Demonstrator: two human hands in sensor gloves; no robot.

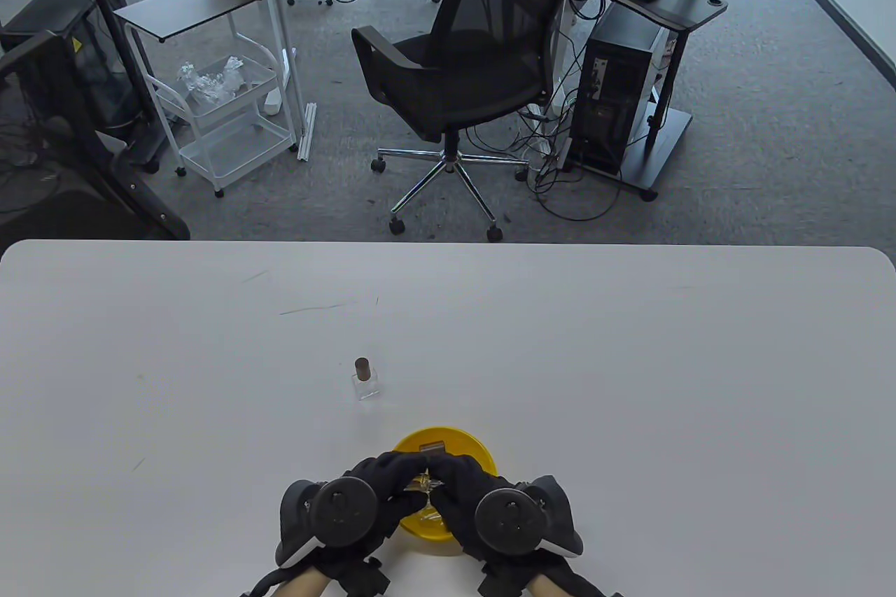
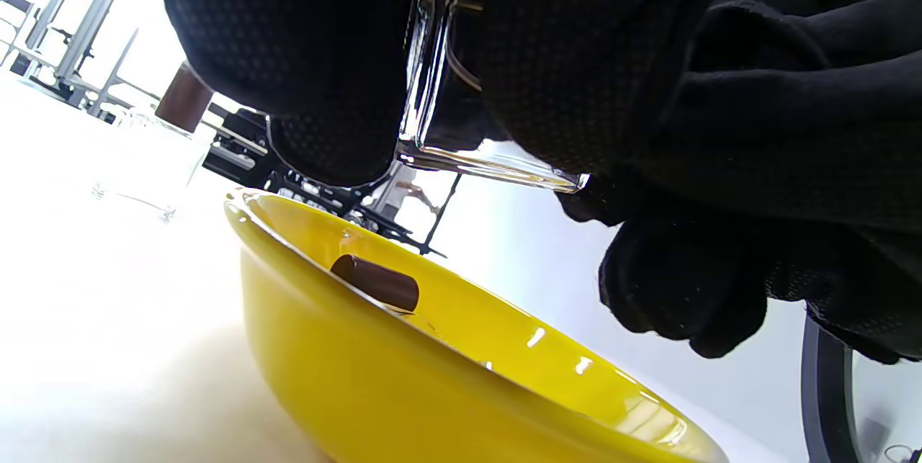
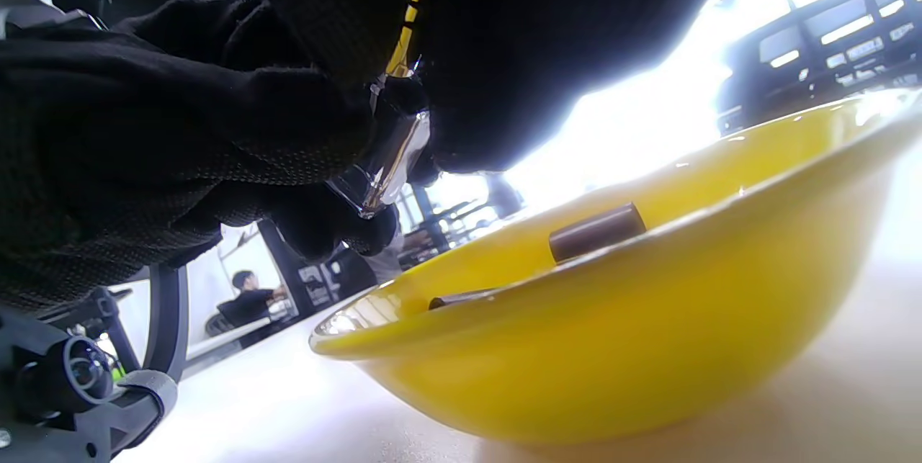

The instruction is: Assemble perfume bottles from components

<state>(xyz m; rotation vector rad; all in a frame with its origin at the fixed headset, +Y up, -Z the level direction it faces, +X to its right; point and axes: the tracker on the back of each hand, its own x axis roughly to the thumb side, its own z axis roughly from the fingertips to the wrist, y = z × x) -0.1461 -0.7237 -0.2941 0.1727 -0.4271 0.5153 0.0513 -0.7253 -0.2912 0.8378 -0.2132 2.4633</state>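
Gripping glass bottle (image 2: 439, 88) over yellow bowl (image 1: 467, 446), both hands' fingers (image 2: 302, 52), wrist views reveal brown cap (image 3: 596, 231) inside

From my left wrist camera, gloved fingers (image 2: 310, 52) hang in from the top and grip a clear glass bottle (image 2: 439, 88), held above the yellow bowl (image 2: 403, 391). Which hand each finger belongs to, I cannot tell. A brown cap (image 2: 376, 281) lies on its side inside the bowl. Beyond it, on the white table (image 2: 94, 319), stands a second glass bottle (image 2: 148, 160), washed out by glare, wearing its own brown cap (image 2: 184, 99).
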